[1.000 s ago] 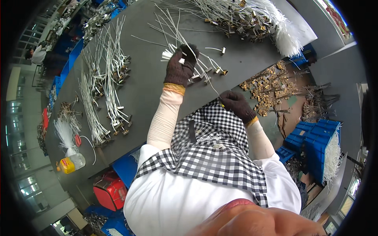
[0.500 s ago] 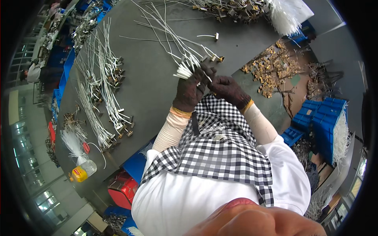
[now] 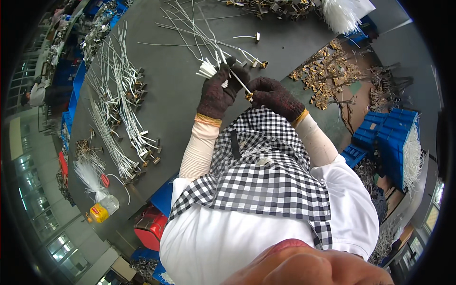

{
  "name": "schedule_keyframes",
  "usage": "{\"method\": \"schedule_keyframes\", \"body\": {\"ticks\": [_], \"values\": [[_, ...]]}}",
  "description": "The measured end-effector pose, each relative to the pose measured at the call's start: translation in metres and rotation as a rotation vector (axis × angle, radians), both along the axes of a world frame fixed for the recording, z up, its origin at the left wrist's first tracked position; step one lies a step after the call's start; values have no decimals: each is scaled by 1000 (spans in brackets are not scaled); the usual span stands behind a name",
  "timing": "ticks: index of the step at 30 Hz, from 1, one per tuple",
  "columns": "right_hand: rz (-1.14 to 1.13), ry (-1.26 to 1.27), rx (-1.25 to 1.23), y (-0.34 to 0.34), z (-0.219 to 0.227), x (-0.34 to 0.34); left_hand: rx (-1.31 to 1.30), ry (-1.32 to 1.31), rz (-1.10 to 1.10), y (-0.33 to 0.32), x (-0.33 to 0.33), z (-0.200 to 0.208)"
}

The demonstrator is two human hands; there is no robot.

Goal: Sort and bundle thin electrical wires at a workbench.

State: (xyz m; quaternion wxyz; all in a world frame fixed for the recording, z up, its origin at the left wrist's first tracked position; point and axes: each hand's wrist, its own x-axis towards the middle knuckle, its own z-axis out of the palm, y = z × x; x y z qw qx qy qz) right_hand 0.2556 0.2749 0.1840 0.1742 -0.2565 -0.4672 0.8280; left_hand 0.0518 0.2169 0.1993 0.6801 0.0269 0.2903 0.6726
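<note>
My left hand, in a dark brown knit glove, is closed round a bundle of white-sleeved wires. Their thin bare ends fan out over the dark table toward the far side. One white-sleeved wire slants from the bundle toward my right hand, gloved the same way. A small brass-coloured terminal shows at that wire's near end, and the right fingertips pinch there. My gloved fingers partly hide the grip. Just beyond the left hand lie a few wires with brass-coloured end pieces.
Long rows of finished-looking wires lie on the table at left. Brass pieces are heaped at right, near blue crates. A yellow-labelled bottle stands near left. White strands lie far right. A person is at far left.
My left hand has shifted slightly left with the bundle. The slanting wire is now drawn out between both hands, and the brass-coloured terminal at its end has come into sight.
</note>
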Motion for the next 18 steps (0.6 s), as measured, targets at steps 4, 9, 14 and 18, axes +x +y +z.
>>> {"method": "schedule_keyframes", "body": {"ticks": [4, 9, 14, 18], "values": [[-105, -58, -45, 3, 9, -6, 45, 232, 132, 16, 11, 3], [-142, -120, 38, 23, 8, -27, -35, 779, 203, 45, -3, -9], [-449, -483, 1204, 119, -11, -23, -264, 782, 307, 53, -62, -37], [-773, -669, 1741, 256, 18, 22, -338, 827, 167, 45, -58, -27]]}}
